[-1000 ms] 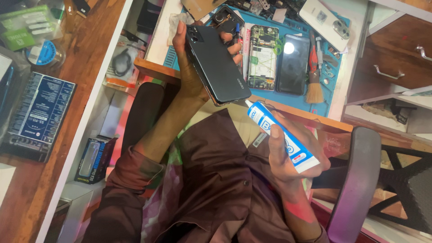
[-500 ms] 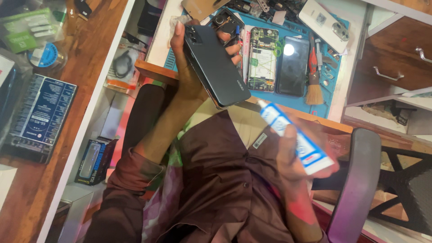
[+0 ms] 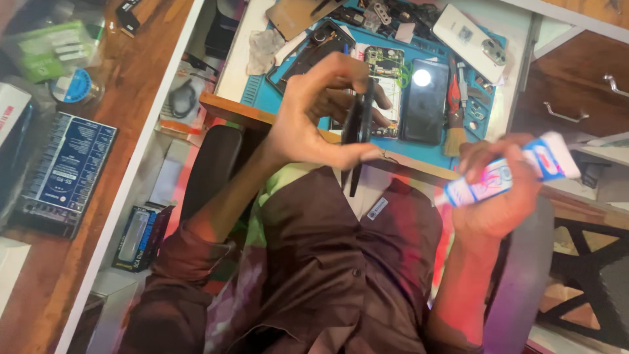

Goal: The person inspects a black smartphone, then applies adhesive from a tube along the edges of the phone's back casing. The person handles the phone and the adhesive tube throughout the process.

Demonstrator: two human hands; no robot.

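Head view: left hand (image 3: 314, 121) grips a dark phone (image 3: 357, 128) edge-on, above the counter (image 3: 262, 108) edge. Right hand (image 3: 498, 190) wraps a white-blue glue tube (image 3: 508, 172), over the lap. Blue mat (image 3: 419, 147) carries an opened phone (image 3: 386, 88), a black screen (image 3: 424, 101), a brush (image 3: 453, 124).

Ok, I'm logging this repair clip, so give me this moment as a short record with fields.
left hand: grips a dark phone edge-on, over the lap
right hand: holds a white and blue tube, apart from the phone
bench: blue work mat carrying an opened phone, a black phone and a brush
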